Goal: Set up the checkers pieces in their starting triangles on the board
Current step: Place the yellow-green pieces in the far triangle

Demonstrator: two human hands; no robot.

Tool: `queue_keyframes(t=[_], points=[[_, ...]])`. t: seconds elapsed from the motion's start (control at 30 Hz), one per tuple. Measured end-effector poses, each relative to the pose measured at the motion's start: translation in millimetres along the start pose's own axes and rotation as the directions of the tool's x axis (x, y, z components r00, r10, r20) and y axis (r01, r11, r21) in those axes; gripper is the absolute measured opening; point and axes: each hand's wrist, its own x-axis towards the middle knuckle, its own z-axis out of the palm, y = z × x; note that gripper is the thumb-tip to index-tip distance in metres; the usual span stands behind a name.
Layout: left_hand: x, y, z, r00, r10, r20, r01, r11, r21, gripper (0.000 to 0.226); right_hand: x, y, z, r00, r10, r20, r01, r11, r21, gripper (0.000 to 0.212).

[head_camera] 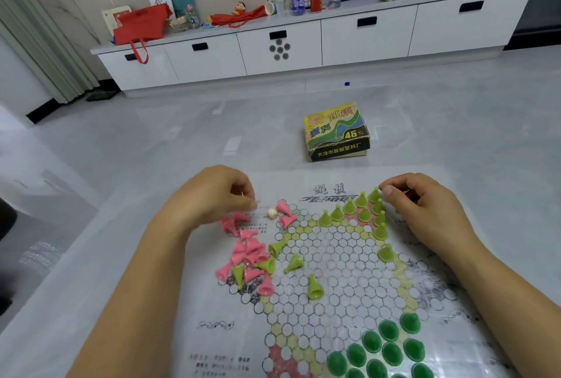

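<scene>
A person's left hand (218,195) hovers with curled fingers over the far left edge of the paper board (334,311); whether it holds anything cannot be told. Beside it, pink pieces (247,251) lie toppled in a heap at the board's left edge, with several light green pieces (314,288) fallen among and near them. A game box (337,131) sits on the floor beyond. Upright green pieces (364,213) fill the far triangle, where the right hand (425,204), fingers curled, touches the corner piece (374,195) with its thumb; a firm grip cannot be confirmed. Dark green pieces (391,347) stand in the near right triangle.
</scene>
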Motion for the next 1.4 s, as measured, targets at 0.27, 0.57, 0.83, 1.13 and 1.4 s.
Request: queue_keyframes(t=[0.27,0.57,0.83,1.13,1.4], points=[[-9,32,33,0.964,0.067,0.258,-0.141,0.949,0.281,0.025,-1,0,-2,1.000,-0.004,0.003,0.004,1.000,0.023,0.013],[-16,58,41,0.957,0.291,-0.006,-0.289,0.951,-0.111,0.006,0,-1,-1,1.000,-0.008,0.002,0.008,1.000,0.016,0.012],[-25,80,84,0.936,0.352,-0.009,-0.352,0.936,-0.003,0.019,-1,-1,-2,1.000,-0.010,0.000,0.010,1.000,0.019,0.010],[-34,81,76,0.920,0.369,0.134,-0.387,0.909,0.157,0.020,0,1,-1,1.000,-0.008,-0.005,0.009,1.000,0.013,0.011],[-23,73,81,0.937,0.340,0.085,-0.349,0.924,0.154,0.021,1,1,-1,1.000,-0.012,-0.001,0.012,1.000,0.015,0.011]])
